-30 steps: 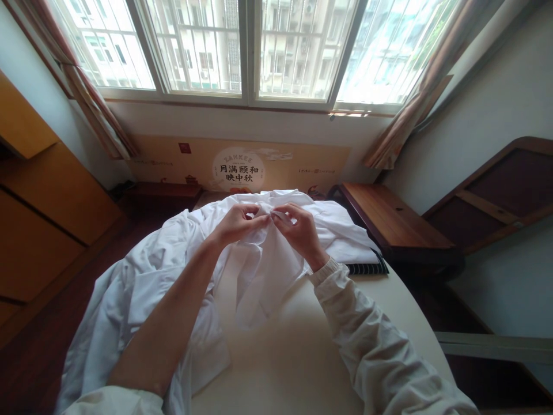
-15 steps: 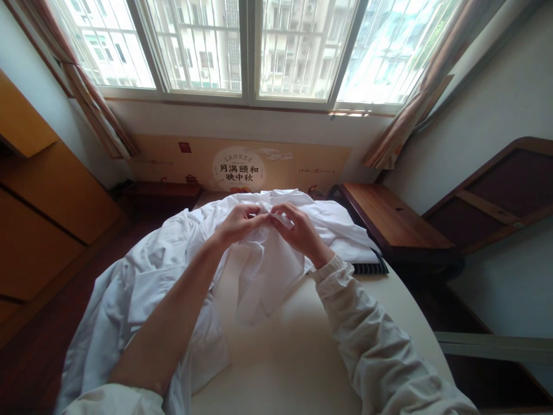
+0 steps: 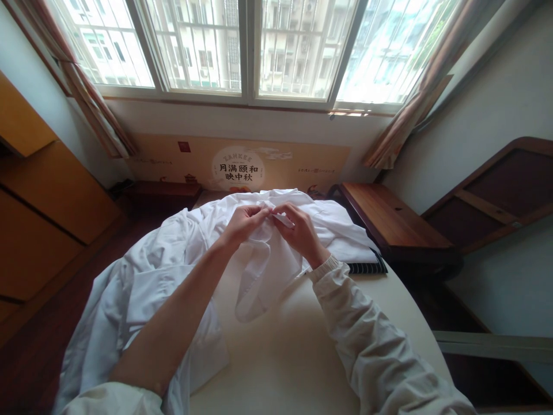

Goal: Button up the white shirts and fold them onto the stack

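A large white garment (image 3: 168, 253), perhaps a coat or shirt, lies heaped over the left and far side of a pale round table (image 3: 276, 357). My left hand (image 3: 247, 223) pinches a bit of its cloth between thumb and fingers. Right beside it, fingertips almost touching, my right hand (image 3: 299, 230) pinches the same raised edge. A thin flap of the white cloth hangs below both hands onto the tabletop. Whatever small detail sits between the fingertips is too small to make out.
A dark striped item (image 3: 367, 268) shows under the cloth at right. Beyond it stands a brown wooden desk (image 3: 397, 222). Orange-brown cabinets (image 3: 47, 213) are at left. A printed beige panel (image 3: 173, 158) lies below the barred window (image 3: 199, 46), with curtains (image 3: 93, 109) at its sides.
Both hands stay at the same spot on the cloth. My left fingers have curled in closer and moved slightly right, and the hanging flap has shifted a little.
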{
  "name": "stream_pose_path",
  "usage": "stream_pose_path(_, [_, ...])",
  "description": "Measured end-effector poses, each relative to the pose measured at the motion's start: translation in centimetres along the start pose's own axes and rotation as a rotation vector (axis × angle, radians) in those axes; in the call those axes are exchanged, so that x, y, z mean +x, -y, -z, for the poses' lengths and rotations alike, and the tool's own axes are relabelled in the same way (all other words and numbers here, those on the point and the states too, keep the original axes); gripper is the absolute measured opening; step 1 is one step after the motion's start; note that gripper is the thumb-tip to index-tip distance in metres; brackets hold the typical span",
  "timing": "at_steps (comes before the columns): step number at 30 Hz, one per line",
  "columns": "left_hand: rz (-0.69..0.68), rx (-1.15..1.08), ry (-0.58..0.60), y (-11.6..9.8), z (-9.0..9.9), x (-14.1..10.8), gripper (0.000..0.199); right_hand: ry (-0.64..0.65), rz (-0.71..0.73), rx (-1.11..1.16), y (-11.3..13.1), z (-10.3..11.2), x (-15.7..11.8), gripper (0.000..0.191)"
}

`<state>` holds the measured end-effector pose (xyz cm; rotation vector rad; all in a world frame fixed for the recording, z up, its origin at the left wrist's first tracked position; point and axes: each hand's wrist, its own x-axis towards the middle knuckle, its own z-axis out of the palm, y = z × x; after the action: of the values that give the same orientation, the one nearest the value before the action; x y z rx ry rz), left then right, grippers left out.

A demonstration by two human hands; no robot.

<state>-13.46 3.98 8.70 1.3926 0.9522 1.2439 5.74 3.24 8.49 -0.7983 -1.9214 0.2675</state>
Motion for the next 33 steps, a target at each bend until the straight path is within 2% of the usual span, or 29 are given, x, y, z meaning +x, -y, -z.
stream_pose_path(5, [0.035, -0.007, 0.033, 0.0, 0.2, -0.1, 0.046, -0.015, -0.032, 0.016, 0.1, 0.1, -0.3, 0.014])
stream_pose_path(11, [-0.015, 0.028, 0.043, -0.8, 0.4, -0.3, 0.049, 0.008, -0.034, 0.049, 0.8, 0.6, -0.2, 0.021])
stream_pose_path(16, [-0.088, 0.084, 0.037, -0.4, 0.4, -0.2, 0.044, -0.074, -0.208, 0.122, 0.3, 0.1, 0.2, 0.031])
stream_pose_path(20, [-0.155, 0.113, 0.017, 0.2, 0.3, 0.0, 0.04, -0.019, -0.275, 0.19, 0.1, 0.0, 0.4, 0.032])
stream_pose_path(25, [-0.161, 0.123, -0.009, 0.3, 0.1, 0.0, 0.04, 0.019, -0.221, 0.119, 0.5, 0.7, 0.6, 0.032])
stream_pose_path(33, [-0.149, 0.131, 0.019, 0.2, 0.0, -0.2, 0.038, 0.025, -0.133, 0.017, -0.2, 0.8, 0.3, 0.019])
